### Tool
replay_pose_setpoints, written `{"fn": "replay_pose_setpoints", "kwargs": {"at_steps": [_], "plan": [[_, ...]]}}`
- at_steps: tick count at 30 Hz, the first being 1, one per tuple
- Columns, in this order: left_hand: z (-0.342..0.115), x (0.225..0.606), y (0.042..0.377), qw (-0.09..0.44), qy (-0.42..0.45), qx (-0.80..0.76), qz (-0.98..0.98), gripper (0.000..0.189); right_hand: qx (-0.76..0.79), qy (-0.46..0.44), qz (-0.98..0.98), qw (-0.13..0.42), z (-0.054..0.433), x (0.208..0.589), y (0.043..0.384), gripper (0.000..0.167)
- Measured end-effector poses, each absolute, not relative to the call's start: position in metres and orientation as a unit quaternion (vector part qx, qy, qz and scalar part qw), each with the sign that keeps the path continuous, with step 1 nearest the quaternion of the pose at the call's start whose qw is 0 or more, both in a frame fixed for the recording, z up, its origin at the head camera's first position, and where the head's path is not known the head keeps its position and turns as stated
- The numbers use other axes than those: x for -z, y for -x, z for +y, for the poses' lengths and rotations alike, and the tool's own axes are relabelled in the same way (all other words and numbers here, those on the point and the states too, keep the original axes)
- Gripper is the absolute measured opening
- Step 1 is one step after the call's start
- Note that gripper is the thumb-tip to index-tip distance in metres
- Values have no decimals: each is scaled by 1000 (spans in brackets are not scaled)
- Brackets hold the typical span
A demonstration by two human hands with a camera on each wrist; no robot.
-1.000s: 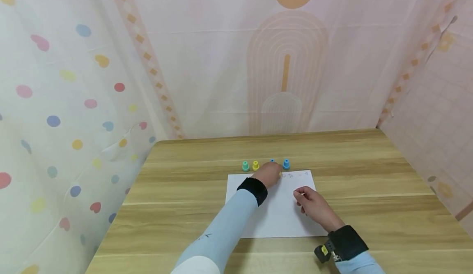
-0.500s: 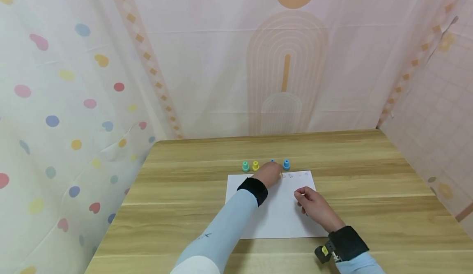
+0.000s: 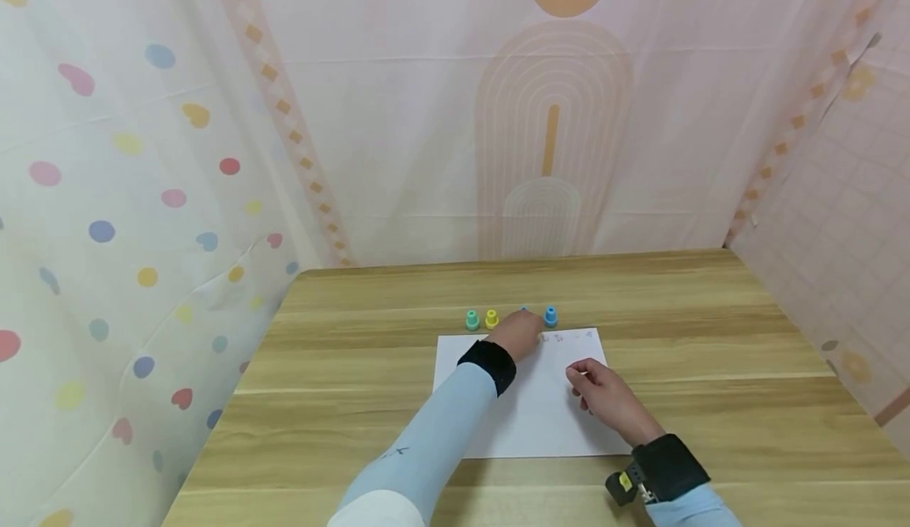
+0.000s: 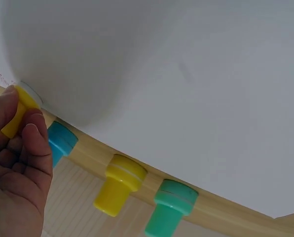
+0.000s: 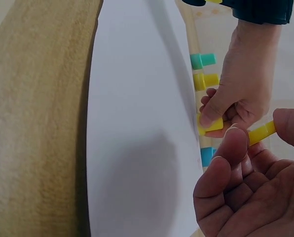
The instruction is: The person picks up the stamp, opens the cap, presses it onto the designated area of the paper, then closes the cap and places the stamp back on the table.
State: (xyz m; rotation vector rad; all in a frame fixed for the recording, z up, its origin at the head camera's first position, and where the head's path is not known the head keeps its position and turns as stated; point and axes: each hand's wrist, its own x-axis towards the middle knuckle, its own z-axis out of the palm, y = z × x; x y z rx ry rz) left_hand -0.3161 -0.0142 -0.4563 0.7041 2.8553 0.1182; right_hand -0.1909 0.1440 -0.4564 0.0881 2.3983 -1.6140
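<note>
In the head view my left hand (image 3: 519,334) reaches over the top edge of a white sheet of paper (image 3: 533,424). Its thumb and fingers pinch a yellow stamp (image 4: 27,102), whose pale face stands against the paper by that edge. Small faint stamped marks (image 3: 558,338) run along the top of the sheet, right of this hand. Over the sheet's right side is my right hand (image 3: 610,402), pinching a small yellow cap (image 5: 261,133) between thumb and fingertips. In the head view that cap is hidden by the fingers.
Behind the paper stand more stamps in a row: a green one (image 3: 472,321), a yellow one (image 3: 492,319) and a blue one (image 3: 550,317). Another blue stamp (image 4: 62,140) is partly covered by my left hand. The wooden table (image 3: 341,369) ends at a patterned curtain (image 3: 412,156).
</note>
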Motion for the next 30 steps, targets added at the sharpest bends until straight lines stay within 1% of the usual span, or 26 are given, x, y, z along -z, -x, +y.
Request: {"fn": "replay_pose_setpoints", "kwargs": {"at_steps": [7, 21, 30], "plan": [[-17, 453, 315, 91, -244, -51, 964, 18, 558, -32, 820, 128, 144, 453, 191, 30], [-16, 448, 309, 96, -228, -51, 968, 22, 551, -31, 823, 133, 144, 451, 193, 33], [-16, 457, 313, 99, -234, -52, 966, 21, 553, -37, 821, 136, 143, 450, 190, 33]]}}
